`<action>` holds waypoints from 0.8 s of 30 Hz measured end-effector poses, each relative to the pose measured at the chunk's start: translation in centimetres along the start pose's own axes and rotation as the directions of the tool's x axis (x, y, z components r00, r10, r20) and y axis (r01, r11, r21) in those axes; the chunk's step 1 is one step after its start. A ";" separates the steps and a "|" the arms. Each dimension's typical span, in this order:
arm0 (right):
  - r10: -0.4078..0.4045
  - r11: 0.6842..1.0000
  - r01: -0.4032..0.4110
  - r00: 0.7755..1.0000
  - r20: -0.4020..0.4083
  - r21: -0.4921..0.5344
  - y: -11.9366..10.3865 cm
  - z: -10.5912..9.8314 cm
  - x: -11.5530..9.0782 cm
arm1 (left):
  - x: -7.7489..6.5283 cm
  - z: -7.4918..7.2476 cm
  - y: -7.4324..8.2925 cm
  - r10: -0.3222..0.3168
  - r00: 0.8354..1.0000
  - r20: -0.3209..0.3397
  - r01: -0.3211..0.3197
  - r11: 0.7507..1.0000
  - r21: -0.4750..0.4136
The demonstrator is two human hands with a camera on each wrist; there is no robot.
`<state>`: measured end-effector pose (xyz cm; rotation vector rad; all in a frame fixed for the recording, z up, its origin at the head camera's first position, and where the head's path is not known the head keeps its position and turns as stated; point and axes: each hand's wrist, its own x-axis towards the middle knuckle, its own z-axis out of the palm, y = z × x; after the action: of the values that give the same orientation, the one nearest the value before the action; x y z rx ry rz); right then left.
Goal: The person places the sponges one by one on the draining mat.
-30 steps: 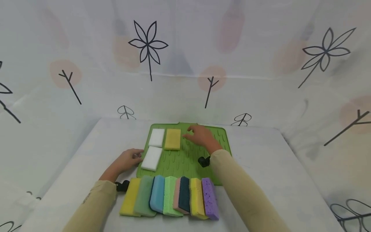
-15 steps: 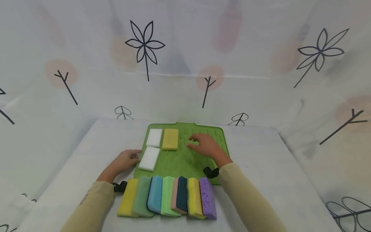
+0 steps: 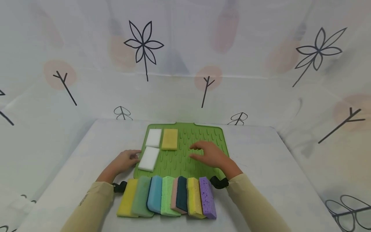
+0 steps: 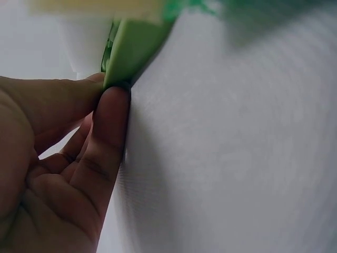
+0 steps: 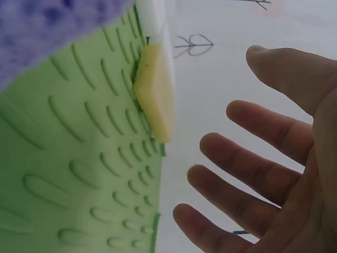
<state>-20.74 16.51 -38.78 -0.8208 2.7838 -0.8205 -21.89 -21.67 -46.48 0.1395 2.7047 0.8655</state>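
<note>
A green ridged drying mat (image 3: 175, 166) lies flat on the table. My left hand (image 3: 124, 161) pinches its left edge between thumb and fingers, as the mat's edge (image 4: 126, 50) shows in the left wrist view. On the mat's left part sit a white sponge (image 3: 153, 138) at the back, another white sponge (image 3: 149, 159) before it and a yellow sponge (image 3: 169, 140) beside the back one. Over the mat's right half, my right hand (image 3: 211, 155) hovers with fingers spread and nothing in them; the right wrist view shows its fingers (image 5: 242, 153) apart from the yellow sponge.
In front of the mat stands a leaning row of sponges: yellow (image 3: 127, 198), grey-green (image 3: 142, 196), blue (image 3: 155, 195), light green (image 3: 169, 196), pink-and-dark-blue (image 3: 181, 195), another yellow (image 3: 195, 197) and purple (image 3: 207, 197). A printed white cloth (image 3: 179, 96) hangs behind the white table (image 3: 255, 151).
My right hand has drawn back from beside the yellow sponge, toward me and to the right across the mat. My left hand stays at the mat's edge; the sponges have not moved.
</note>
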 end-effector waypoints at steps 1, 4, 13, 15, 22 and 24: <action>-0.001 1.000 0.001 1.000 0.003 0.001 0.0 0.0 -0.3 | 0.0 0.0 0.0 -0.002 1.000 -0.002 0.002 1.000 -0.001; -0.017 1.000 0.017 1.000 0.015 0.002 0.2 0.0 -1.1 | 0.0 0.0 0.0 0.004 1.000 -0.006 -0.004 1.000 0.004; -0.025 0.999 0.023 0.999 0.041 0.036 0.3 0.3 -3.2 | -0.1 -0.1 0.2 0.004 1.000 -0.012 -0.004 1.000 0.012; -0.018 0.999 0.016 0.999 0.047 0.043 0.3 0.4 -3.7 | 0.0 -0.1 0.1 -0.003 1.000 -0.010 0.003 1.000 0.009; -0.011 0.993 0.003 0.998 0.067 0.120 1.0 1.0 -5.3 | 0.0 0.1 0.1 -0.007 1.000 -0.009 0.008 1.000 0.010; -0.010 0.992 0.001 0.997 0.072 0.127 1.3 1.3 -5.8 | 0.0 0.1 0.1 -0.006 1.000 -0.014 0.007 1.000 0.011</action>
<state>-16.09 19.91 -40.72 -0.8193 2.6370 -0.9381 -21.84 -21.53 -46.46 0.1276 2.7213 0.8529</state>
